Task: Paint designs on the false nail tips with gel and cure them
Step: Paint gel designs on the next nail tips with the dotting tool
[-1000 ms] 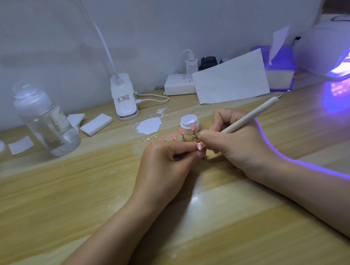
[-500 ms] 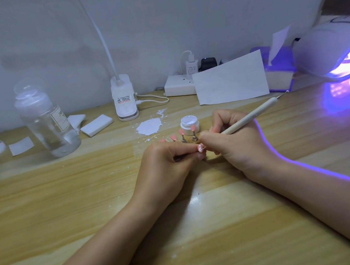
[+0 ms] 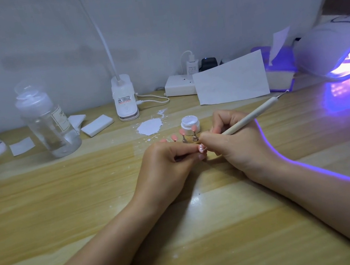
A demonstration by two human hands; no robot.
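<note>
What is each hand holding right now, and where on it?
Left hand pinches a nail tip, grip hidden. Right hand holds the brush near its working end.

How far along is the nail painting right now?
Done: hard to say; no white design is discernible on the pink tips on stands by the open gel pot. In hand: the left hand holds one pink tip, already showing white marks, while the right hand works it with the brush. Left: finish, then cure in the lit lamp.
</note>
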